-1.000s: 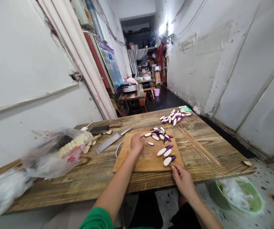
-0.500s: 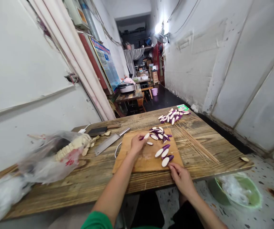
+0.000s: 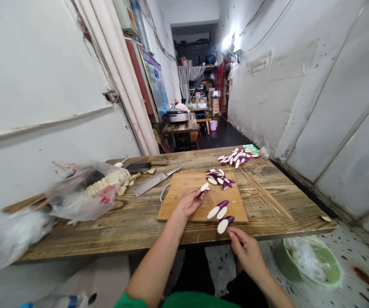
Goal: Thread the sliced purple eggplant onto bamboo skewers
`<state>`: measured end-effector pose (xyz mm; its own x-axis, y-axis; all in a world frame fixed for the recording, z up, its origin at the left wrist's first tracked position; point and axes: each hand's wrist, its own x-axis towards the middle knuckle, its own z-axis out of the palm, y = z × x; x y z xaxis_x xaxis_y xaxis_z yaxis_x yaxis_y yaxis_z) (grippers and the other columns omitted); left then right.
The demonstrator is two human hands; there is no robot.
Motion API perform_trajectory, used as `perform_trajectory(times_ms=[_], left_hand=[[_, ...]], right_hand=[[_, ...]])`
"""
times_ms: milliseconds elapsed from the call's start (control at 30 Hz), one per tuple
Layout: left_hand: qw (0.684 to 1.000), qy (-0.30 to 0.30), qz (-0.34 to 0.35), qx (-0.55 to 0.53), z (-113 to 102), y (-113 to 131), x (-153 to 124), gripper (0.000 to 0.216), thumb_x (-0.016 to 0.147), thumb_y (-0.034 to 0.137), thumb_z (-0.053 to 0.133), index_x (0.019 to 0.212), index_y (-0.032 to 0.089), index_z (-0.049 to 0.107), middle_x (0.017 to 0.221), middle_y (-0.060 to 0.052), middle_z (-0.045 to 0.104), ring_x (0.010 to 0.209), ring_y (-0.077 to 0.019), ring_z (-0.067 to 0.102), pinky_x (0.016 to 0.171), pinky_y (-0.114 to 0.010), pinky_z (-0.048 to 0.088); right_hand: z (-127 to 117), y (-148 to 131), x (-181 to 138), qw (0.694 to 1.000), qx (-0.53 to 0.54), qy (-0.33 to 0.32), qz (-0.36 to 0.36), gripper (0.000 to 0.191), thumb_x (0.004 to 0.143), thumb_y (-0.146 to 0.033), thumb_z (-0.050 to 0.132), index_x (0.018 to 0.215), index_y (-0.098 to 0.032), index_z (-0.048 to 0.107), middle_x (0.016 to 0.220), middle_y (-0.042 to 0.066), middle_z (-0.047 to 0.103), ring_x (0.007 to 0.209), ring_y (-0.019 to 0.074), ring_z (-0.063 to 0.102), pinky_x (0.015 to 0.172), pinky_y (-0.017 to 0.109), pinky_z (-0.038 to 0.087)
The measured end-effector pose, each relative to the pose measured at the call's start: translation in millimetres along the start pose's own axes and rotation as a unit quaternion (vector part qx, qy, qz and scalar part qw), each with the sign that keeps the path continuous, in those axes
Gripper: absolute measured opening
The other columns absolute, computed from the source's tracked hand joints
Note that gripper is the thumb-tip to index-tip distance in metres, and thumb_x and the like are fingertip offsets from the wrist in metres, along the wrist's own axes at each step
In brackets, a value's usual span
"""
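My left hand [image 3: 190, 202] pinches a purple-skinned eggplant slice [image 3: 204, 187] with a white cut face, above the wooden cutting board [image 3: 179, 192]. My right hand [image 3: 246, 244] is closed on the lower end of a skewer that bears several eggplant slices [image 3: 222, 226]. The thin bare tip of that skewer [image 3: 212, 197] points up and left, close to the slice in my left hand. Behind, a small heap of cut eggplant [image 3: 218, 177] lies on the board.
Bare bamboo skewers [image 3: 264, 192] lie right of the board, with loaded eggplant skewers [image 3: 238, 157] behind them. A cleaver [image 3: 152, 184], a dark knife [image 3: 139, 167] and a plastic bag [image 3: 81, 192] of pale slices are at left. A green bin [image 3: 309, 261] stands below right.
My left hand has brought its eggplant slice right and nearer to the skewer tip. The lone slice near it on the board is no longer seen there. The camera view has shifted slightly.
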<state>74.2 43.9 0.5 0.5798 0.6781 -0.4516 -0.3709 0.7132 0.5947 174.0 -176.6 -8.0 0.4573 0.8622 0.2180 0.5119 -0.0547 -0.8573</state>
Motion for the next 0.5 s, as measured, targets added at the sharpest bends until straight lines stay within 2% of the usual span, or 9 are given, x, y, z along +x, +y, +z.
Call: perform_trajectory(times_ms=[133,300,500], left_hand=[[1.0,0.011,-0.003,-0.001,-2.2,-3.3,0.2,0.016,0.081,-0.001,0.053,0.089,0.007,0.064,0.076,-0.009,0.067,0.058,-0.0088,0.061,0.054,-0.016,0.05],[1.0,0.02,-0.013,-0.016,-1.4,-6.8,-0.5,0.012,0.082,0.001,0.053,0.089,0.006,0.062,0.084,-0.013,0.068,0.072,-0.0145,0.066,0.067,-0.024,0.055],[1.0,0.021,-0.012,-0.013,2.9,-7.9,-1.5,0.014,0.082,0.002,0.053,0.092,0.007,0.061,0.091,-0.014,0.069,0.077,-0.0162,0.067,0.071,-0.027,0.056]], right_hand=[[0.0,-2.4,-1.1,1.0,-0.006,-0.008,0.002,0.038,0.087,-0.047,0.046,0.094,-0.019,0.071,0.052,0.001,0.059,0.054,0.0175,0.058,0.051,0.024,0.046],[2.3,-0.9,-1.2,1.0,0.0,-0.022,0.008,0.038,0.086,-0.046,0.047,0.094,-0.017,0.071,0.053,0.002,0.06,0.057,0.0176,0.059,0.052,0.024,0.046],[1.6,-0.2,-0.9,0.999,0.014,-0.033,0.019,0.037,0.087,-0.045,0.046,0.096,-0.017,0.07,0.053,0.001,0.059,0.055,0.0165,0.057,0.052,0.023,0.046]])
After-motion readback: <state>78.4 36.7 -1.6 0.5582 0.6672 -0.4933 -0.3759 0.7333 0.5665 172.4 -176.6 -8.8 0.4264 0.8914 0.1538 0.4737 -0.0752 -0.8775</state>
